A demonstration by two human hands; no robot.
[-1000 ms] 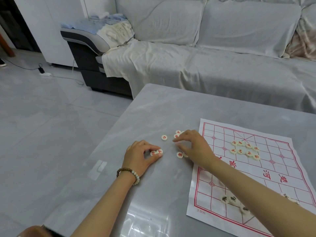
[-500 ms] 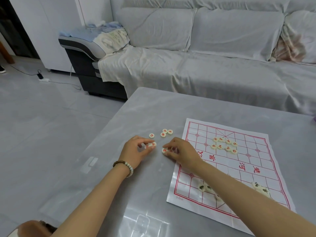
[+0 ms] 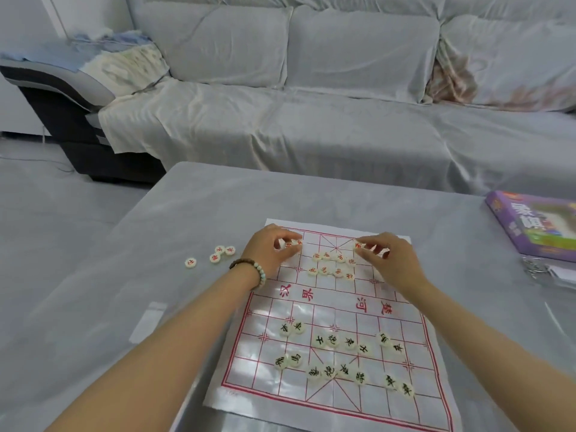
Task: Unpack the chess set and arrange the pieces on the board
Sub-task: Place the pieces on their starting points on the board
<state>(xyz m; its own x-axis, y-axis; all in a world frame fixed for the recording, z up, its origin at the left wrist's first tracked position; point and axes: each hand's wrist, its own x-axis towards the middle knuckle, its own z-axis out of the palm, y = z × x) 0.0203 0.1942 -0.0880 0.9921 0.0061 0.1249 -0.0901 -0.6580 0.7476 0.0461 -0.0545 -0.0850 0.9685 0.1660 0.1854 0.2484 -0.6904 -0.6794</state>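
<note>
Board: white paper sheet (image 3: pixel 336 307), red grid, on grey table (image 3: pixel 202 213).
L hand (image 3: pixel 271 251): pinches red-marked cream discs (image 3: pixel 291 243), board's far-left corner.
R hand (image 3: pixel 386 260): pinches red-marked disc (image 3: pixel 358 244), far palace.
Off-board: four discs (image 3: pixel 218 254), left.

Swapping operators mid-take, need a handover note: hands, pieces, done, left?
Left hand pinches red pieces over the board, far-left corner; right hand pinches a red piece by the far palace.
Done: board lies flat on the table, black pieces on its near half, a red cluster on the far half, none aligned.
Left: four red strays on the table left of the board, then seat every piece on its point.
</note>
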